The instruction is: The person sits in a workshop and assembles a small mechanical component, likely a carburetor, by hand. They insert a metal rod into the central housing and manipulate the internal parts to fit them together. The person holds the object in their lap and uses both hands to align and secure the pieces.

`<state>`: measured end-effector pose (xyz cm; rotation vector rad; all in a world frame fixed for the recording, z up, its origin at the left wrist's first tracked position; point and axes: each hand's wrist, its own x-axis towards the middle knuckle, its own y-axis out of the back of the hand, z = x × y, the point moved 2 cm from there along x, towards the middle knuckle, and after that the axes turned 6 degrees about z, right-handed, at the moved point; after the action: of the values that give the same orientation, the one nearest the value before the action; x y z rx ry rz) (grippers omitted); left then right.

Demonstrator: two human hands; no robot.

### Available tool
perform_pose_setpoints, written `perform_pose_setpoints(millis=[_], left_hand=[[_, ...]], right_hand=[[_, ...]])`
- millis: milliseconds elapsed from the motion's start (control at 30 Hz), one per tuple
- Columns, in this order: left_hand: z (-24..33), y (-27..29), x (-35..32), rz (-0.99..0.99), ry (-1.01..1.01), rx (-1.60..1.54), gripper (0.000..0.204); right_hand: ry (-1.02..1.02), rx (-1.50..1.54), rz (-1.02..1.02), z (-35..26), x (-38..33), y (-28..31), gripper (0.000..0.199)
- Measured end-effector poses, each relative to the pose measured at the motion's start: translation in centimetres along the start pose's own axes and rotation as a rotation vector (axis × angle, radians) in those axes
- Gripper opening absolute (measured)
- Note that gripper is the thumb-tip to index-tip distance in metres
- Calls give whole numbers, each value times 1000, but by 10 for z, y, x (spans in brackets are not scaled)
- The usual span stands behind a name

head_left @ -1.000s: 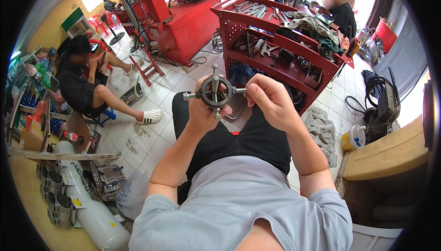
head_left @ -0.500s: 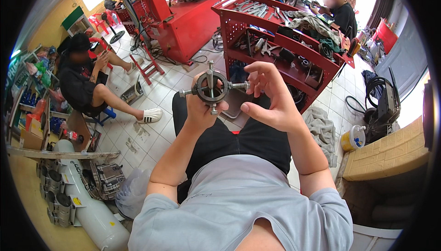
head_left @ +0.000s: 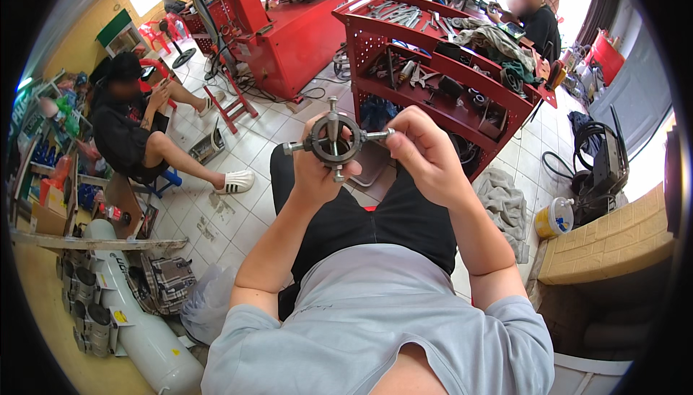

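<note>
Both hands are holding the ring-shaped metal tool above the person's lap: the left hand is cupping it from below, the right hand pinching its right-pointing screw arm, which is lying crosswise.

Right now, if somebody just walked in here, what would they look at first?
Probably the metal ring with four pins, held up in the middle by the left hand while the right hand pinches one pin. Behind it stands a red tool cart full of tools, and a person in black sits at the left.
</note>
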<state>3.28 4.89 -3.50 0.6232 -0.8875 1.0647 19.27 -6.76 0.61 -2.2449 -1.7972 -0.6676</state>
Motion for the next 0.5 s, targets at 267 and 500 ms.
perform_pose_setpoints(millis=[267, 500], left_hand=[[-6, 1, -1, 3, -83, 59, 71], [-2, 2, -1, -9, 7, 8, 69]], right_hand=[[-21, 34, 56, 0, -1, 1, 25], [55, 63, 82, -17, -2, -6, 24]])
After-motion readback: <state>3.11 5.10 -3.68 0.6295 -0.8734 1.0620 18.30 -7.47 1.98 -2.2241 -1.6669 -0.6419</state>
